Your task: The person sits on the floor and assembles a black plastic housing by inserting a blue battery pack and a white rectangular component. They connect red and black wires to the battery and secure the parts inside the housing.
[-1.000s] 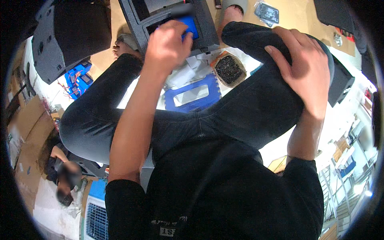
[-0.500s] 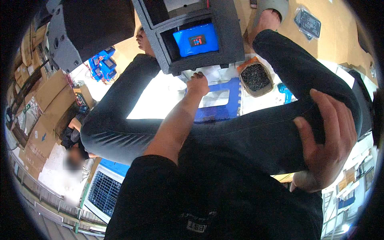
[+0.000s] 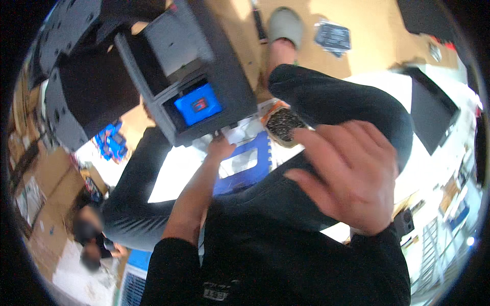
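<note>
Head view: Dark grey casing point(image 3: 229, 81) stands tilted in front of the person, its open compartments facing up toward the camera. Blue pack point(image 3: 185, 112) with a small dark label lies inside the lower compartment, walls on all sides of it. Left hand point(image 3: 220, 147) is at the casing's lower edge, near its foot; fingertips partly hidden and blurred, so cannot tell whether the fingers are together or gripping the edge. Right hand point(image 3: 352, 173) hovers over the right thigh, motion-blurred; thumb well apart from the fingers, nothing held. Its index fingertip overlaps the rim of a container of small dark pieces point(image 3: 284, 125); contact cannot be judged. Blue plastic frame point(image 3: 242, 182) with a cut-out lies between the legs, just beside the left hand. Left of the casing: large dark panels point(image 3: 94, 97) and a cluster of blue packs with wires point(image 3: 111, 143). Beyond the right leg: clear packets point(image 3: 333, 38) on the brown surface. Open black box point(image 3: 434, 107) farther right
</note>
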A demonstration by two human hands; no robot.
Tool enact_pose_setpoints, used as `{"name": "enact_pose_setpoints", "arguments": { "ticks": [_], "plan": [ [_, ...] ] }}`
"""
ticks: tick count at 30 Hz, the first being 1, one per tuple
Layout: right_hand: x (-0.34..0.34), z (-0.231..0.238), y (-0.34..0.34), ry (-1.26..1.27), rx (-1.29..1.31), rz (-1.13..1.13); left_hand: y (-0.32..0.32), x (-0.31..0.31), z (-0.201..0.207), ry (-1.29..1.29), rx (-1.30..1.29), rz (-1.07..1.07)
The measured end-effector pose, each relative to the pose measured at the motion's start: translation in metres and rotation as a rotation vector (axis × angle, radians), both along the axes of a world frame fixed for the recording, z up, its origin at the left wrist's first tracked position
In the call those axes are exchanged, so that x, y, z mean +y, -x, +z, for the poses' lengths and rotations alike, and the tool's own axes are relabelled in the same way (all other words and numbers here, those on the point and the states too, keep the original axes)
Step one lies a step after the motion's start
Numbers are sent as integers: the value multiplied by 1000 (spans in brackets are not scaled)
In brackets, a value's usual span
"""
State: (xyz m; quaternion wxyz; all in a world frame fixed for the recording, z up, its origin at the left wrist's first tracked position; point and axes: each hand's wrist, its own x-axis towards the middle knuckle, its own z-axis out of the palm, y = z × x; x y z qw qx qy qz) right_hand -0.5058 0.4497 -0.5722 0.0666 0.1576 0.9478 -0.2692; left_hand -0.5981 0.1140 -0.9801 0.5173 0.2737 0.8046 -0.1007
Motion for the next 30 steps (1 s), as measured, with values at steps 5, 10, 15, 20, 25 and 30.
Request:
{"name": "enact_pose_setpoints", "arguments": {
  "ticks": [5,10,15,20,25,30],
  "plan": [
    [-50,-23,10,141,285,149,44,-35,22,-100,-21,-134],
    [-126,11,26,-64,556,30,84,-42,51,-60,1,-125],
    [-115,-10,-33,307,1301,-13,105,-53,99,-69,11,-91],
    [-52,-168,-122,87,696,-790,93,-37,174,-334,-33,-280],
    [-18,-320,-205,234,-558,-717,71,-19,314,-732,142,-43],
    [-53,-340,-188,254,-470,-619,95,-53,423,-961,757,-21]
  ]
}}
